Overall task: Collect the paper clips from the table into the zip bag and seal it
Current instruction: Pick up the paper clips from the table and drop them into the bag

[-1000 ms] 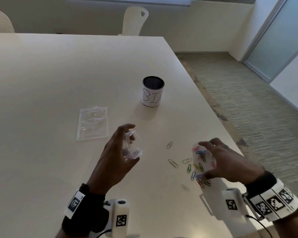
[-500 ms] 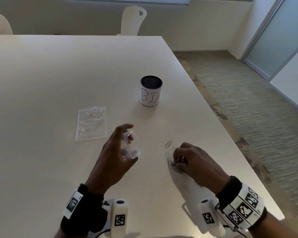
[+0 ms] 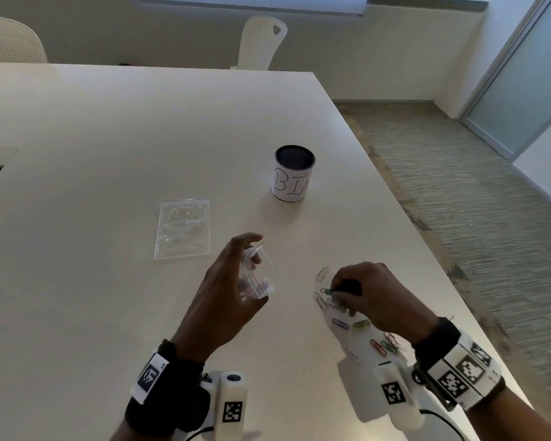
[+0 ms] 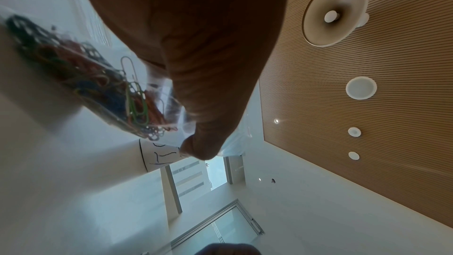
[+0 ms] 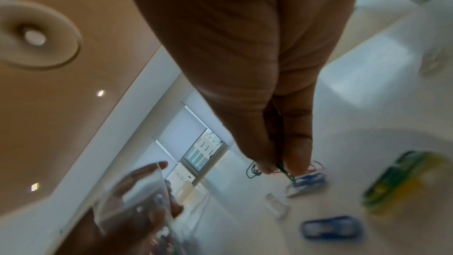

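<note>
A small clear plastic zip bag (image 3: pixel 257 278) partly filled with coloured clips was gripped above the table by the left hand (image 3: pixel 226 291). A dark green wire paper clip (image 3: pixel 326 291) was pinched by the right hand (image 3: pixel 374 297), with loose coloured paper clips (image 3: pixel 341 323) scattered beneath and just behind it. Beyond both hands stood a paper-wrapped black mesh cup (image 3: pixel 292 174).

We see a dark green paper clip (image 3: pixel 326 291) pinched between our fingertips (image 5: pixel 263 166), silver clips (image 3: pixel 320 300) beside them, a blue clip (image 3: pixel 340 324) and yellow-green clip (image 3: pixel 361 323) nearer our wrist, red and green clips (image 3: pixel 383 346) beyond.
</note>
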The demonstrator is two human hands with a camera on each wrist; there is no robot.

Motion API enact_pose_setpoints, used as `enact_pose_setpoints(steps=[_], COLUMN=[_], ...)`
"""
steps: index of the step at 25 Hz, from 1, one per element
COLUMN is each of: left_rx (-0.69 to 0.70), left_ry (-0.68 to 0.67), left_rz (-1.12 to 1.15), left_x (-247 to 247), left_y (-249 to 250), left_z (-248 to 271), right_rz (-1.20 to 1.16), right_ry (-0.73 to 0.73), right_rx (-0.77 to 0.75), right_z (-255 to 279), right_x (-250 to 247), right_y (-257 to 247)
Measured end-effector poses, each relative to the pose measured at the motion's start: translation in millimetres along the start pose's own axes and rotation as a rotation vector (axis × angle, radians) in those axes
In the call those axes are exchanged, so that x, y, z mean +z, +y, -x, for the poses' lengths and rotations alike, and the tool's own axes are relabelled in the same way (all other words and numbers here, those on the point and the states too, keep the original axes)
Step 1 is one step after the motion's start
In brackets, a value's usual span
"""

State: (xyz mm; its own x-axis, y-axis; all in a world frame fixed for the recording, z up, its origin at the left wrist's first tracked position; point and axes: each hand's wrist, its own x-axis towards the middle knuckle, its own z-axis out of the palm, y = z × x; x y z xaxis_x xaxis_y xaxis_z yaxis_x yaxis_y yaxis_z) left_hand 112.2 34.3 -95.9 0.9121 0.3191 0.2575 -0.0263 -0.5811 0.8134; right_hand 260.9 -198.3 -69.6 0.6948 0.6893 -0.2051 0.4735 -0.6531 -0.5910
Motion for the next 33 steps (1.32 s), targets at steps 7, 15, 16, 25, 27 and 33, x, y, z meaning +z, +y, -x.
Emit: enact_pose_setpoints(steps=[7, 15, 16, 25, 27, 33], left_rx=[-0.001, -0.034, -0.031, 0.005, 0.008, 0.015], left_ry=[-0.007, -0.016, -0.011, 0.005, 0.002, -0.002], left_rz=[0.003, -0.005, -0.004, 0.035, 0.032, 0.030], left_x=[0, -1, -2, -3, -3, -3], left_y=[0, -1, -2, -1, -2, -2], left_z=[0, -1, -1, 1, 1, 0], right_rz=[-0.474, -0.168, -0.155, -0.184, -0.085, 0.242], right_ry=[0.032, 0.136, 0.125, 0.246, 0.207, -0.125], right_rx=[-0.152, -0.361, -0.367, -0.263, -0.176, -0.179], right_z=[-2, -20, -19, -17, -19, -10], right_x=[-12, 13, 13, -21, -27, 0], right_y=[-65, -104, -104, -73, -46, 3])
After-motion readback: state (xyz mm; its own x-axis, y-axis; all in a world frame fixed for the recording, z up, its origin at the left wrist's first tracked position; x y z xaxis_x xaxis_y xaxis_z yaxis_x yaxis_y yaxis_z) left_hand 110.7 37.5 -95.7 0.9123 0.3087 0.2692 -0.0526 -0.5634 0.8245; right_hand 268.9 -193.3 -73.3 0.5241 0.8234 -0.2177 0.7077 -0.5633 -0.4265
